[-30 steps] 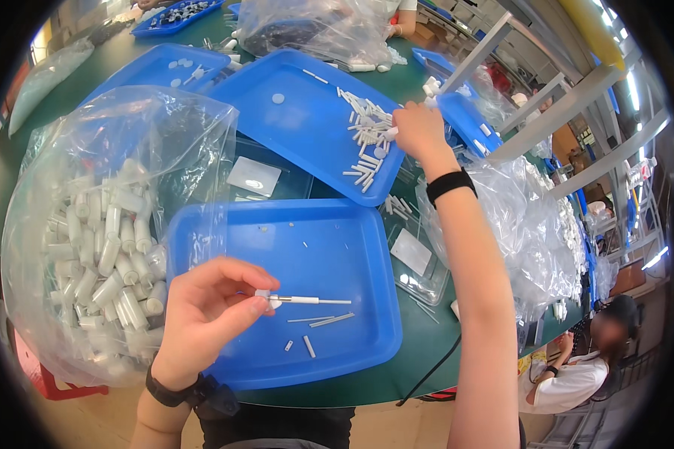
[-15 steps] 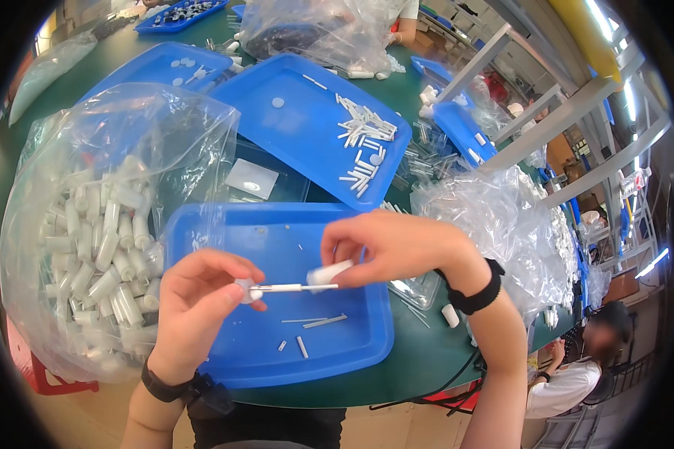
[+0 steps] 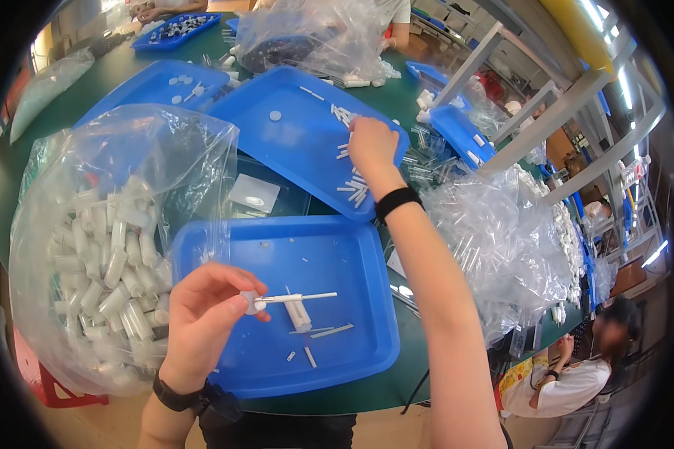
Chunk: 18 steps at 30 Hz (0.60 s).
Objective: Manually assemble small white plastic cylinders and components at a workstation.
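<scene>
My left hand (image 3: 210,322) pinches the clear-and-white cap end of a thin white rod assembly (image 3: 299,297), which points right over the near blue tray (image 3: 352,228). Below the rod a white cylindrical tube (image 3: 298,314) lies in that tray, beside thin sticks (image 3: 332,331) and small white pieces. My right hand (image 3: 374,146) reaches into the far blue tray (image 3: 307,161), down among short white sticks (image 3: 354,187). Its fingers are curled together, and whatever lies between them is hidden.
A large clear bag (image 3: 45,247) of white tubes (image 3: 120,266) stands at the left. Crumpled clear plastic (image 3: 494,254) covers the right side. A grey metal frame (image 3: 554,161) rises at the right. Another person (image 3: 569,382) sits at the lower right.
My right hand has moved up and away from the near tray into the far one. The white tube it held now lies in the near tray. My left hand keeps the rod assembly.
</scene>
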Motion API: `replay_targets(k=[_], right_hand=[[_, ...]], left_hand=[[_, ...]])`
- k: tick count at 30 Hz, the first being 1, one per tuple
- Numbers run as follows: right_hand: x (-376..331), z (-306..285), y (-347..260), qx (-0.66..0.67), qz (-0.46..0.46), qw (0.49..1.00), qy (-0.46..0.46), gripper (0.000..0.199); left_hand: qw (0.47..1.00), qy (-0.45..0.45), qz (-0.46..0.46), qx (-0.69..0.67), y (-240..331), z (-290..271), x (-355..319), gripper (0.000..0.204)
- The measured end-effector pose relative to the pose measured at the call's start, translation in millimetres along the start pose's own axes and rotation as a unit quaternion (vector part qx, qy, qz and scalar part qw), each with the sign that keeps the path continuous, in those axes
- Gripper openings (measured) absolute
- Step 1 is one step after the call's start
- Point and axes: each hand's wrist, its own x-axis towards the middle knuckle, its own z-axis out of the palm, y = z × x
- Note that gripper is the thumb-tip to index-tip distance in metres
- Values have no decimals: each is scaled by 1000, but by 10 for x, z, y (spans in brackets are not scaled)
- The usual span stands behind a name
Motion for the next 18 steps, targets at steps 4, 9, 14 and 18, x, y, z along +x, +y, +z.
replay_targets(k=[4,9,14,18], right_hand=[[-72,-551,76,109,8,993,48,17],[-276,-1239,362,361,-12,932,-2,19],[-885,-1679,91,503,31,818,-277,20],[-1501,-1702,-171,407,-83,814,-405,22]], left_hand=[[1000,-10,-13,-7,6,-5,-6,13],[1000,-12,-4,15,-11,47,3,15],[1000,-12,5,14,1,-3,-18,15],[999,-27,1,-21,6,-1,-10,14]])
